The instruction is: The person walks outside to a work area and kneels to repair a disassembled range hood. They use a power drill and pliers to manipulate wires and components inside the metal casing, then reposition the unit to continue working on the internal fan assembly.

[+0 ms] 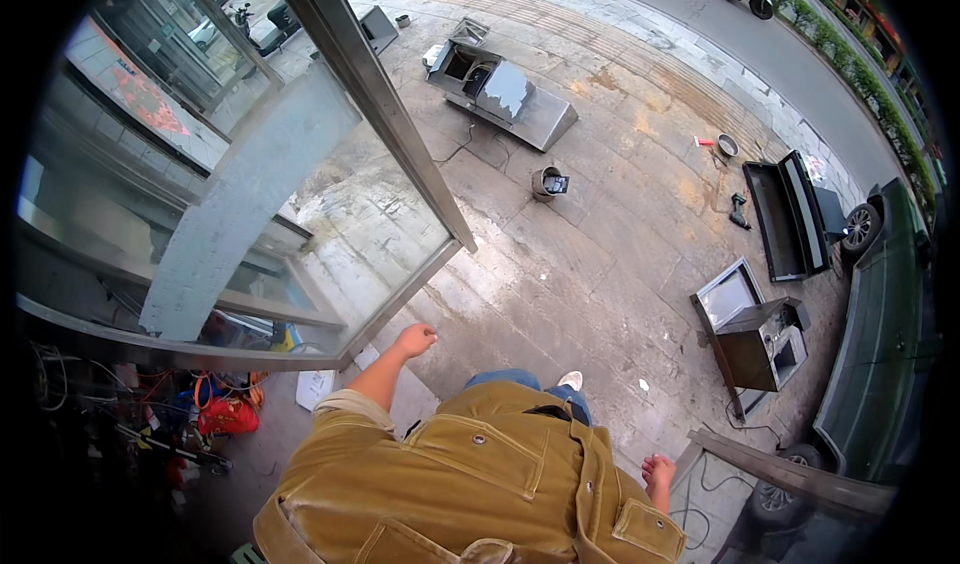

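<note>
My left hand [416,341] is held out in front of me with its fingers curled in, and nothing shows in it. Close by stands the metal frame [405,302] of a glass door, with a gap between hand and frame. My right hand [658,470] hangs low at my side, fingers bent inward and no object visible in them. Just beyond it is the edge of another framed glass door [700,446]. Neither hand appears to touch anything.
On the paving lie a metal range hood [500,94], a bucket [549,184], a cordless drill [739,211], a round pan [727,146], a long black housing [785,226] and an opened metal appliance [762,349]. A dark green car [885,314] stands right. Cluttered tools and a red bag [228,416] lie lower left.
</note>
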Available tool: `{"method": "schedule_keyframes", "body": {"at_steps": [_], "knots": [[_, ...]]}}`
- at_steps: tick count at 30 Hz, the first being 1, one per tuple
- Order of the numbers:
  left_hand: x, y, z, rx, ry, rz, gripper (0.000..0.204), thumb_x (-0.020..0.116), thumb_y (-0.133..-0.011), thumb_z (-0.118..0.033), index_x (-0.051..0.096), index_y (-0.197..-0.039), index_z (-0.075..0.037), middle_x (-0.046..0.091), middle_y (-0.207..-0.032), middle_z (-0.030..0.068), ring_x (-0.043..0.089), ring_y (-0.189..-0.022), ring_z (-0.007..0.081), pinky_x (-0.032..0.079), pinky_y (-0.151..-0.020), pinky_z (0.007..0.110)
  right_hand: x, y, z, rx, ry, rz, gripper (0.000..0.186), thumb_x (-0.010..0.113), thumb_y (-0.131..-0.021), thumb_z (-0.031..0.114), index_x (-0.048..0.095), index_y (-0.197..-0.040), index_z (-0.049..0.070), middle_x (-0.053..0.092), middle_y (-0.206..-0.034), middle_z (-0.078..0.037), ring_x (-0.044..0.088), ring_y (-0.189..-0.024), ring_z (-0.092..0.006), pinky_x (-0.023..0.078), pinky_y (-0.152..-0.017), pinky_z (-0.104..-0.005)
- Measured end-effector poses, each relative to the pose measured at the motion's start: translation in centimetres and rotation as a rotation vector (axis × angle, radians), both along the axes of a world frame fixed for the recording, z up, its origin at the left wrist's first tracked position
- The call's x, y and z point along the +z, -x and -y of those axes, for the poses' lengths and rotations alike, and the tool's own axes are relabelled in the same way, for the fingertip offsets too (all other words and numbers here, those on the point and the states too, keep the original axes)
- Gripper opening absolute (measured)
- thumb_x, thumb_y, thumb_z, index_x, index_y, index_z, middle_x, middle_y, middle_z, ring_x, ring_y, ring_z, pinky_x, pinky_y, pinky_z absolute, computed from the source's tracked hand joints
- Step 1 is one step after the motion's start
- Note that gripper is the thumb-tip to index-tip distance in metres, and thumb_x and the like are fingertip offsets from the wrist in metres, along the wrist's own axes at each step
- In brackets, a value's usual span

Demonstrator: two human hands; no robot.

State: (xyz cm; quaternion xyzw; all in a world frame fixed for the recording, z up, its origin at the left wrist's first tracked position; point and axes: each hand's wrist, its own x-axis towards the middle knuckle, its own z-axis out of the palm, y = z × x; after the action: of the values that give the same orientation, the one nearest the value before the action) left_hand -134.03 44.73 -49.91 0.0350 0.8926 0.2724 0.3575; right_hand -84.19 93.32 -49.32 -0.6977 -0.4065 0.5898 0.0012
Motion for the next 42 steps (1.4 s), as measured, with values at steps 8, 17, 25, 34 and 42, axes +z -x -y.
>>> {"method": "schedule_keyframes", "body": {"at_steps": [8, 17, 25, 34, 42], "knots": [[-4.9, -1.3, -12.0, -0.196, 0.033, 0.031, 0.034, 0.063, -0.081, -0.026, 0.064, -0.107, -0.005, 0.067, -0.099, 0.0135, 0.064, -0.090, 0.0256, 0.049, -0.081, 0.036, -5.1, 12.7, -14.2, 0.235, -0.089, -0.157, 0.013, 0.055, -0.089, 0.013, 0.059, -0.097, 0.004, 0.064, -0.076, -0.007, 0.058, -0.058, -0.0128, 0.043, -0.047, -0.0238], [-2.2, 0.6, -14.3, 0.100, 0.064, 0.048, 0.036, 0.063, -0.080, -0.029, 0.064, -0.108, -0.007, 0.065, -0.105, 0.0147, 0.062, -0.097, 0.0293, 0.048, -0.085, 0.038, -5.5, 16.0, -22.8, 0.179, -0.005, -0.075, 0.011, 0.057, -0.088, 0.017, 0.055, -0.095, 0.008, 0.063, -0.074, -0.005, 0.058, -0.057, -0.0143, 0.042, -0.046, -0.0254], [-0.8, 3.5, -13.7, 0.059, 0.057, 0.058, 0.034, 0.063, -0.081, -0.027, 0.063, -0.107, -0.005, 0.067, -0.099, 0.0132, 0.063, -0.090, 0.0264, 0.049, -0.081, 0.036, -3.6, 23.8, -20.1, 0.316, 0.009, -0.077, 0.012, 0.058, -0.086, 0.013, 0.057, -0.095, 0.005, 0.064, -0.075, -0.008, 0.059, -0.057, -0.0154, 0.043, -0.046, -0.0264], [-2.4, 6.3, -8.6, 0.198, -0.016, 0.001, 0.032, 0.061, -0.085, -0.022, 0.061, -0.109, -0.001, 0.067, -0.093, 0.0116, 0.065, -0.078, 0.0194, 0.050, -0.074, 0.033, -3.7, 31.4, -18.8, 0.466, -0.033, -0.154, 0.011, 0.057, -0.088, 0.015, 0.057, -0.093, 0.006, 0.064, -0.076, -0.006, 0.059, -0.056, -0.0140, 0.042, -0.045, -0.0246], [-3.8, -0.3, -3.3, 0.432, 0.028, 0.086, 0.033, 0.062, -0.082, -0.023, 0.062, -0.107, -0.002, 0.068, -0.093, 0.0117, 0.065, -0.076, 0.0187, 0.050, -0.072, 0.033, -9.6, 37.0, -17.4, 0.657, 0.046, -0.187, 0.012, 0.059, -0.088, 0.018, 0.060, -0.094, 0.007, 0.066, -0.080, -0.004, 0.060, -0.062, -0.0104, 0.044, -0.052, -0.0232]]}}
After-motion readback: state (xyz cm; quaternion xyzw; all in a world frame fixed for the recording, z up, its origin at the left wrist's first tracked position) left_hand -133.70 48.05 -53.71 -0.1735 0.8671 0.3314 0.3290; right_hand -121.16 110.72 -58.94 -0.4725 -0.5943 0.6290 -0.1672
